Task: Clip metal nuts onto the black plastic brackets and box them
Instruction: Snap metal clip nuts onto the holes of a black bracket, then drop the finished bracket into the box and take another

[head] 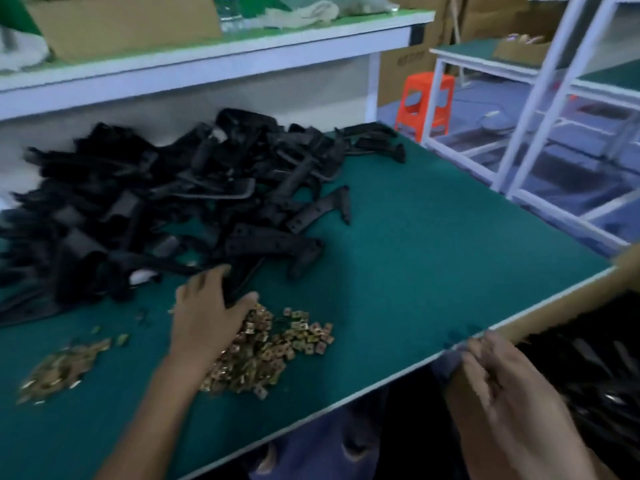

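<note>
No readable text anywhere: faint print on a bg carton (412, 58) and the water bottle (230, 12) label are both too blurred to make out. Whole frame is motion-smeared. Left hand (207, 317) reaches fwd over the green table mat (433, 254), thumb and fingers closed either side of the near end of one black bracket (242, 275) at the edge of the bracket pile (166, 202); the pile fills the back-left of the table and is cut off at the left edge. Clip nuts (273, 348), brass-coloured, lie in a heap just under and right of that wrist, with a smaller nut heap (59, 368) well to the left. Right hand (502, 386) is at the near corner of the cardboard box (554, 306) beside the table's right edge, very blurred; can't tell its grip or if it holds anything. Dark parts inside the box (588, 368) are hard to make out. Orange stool (426, 102) stands behind on the floor.
</note>
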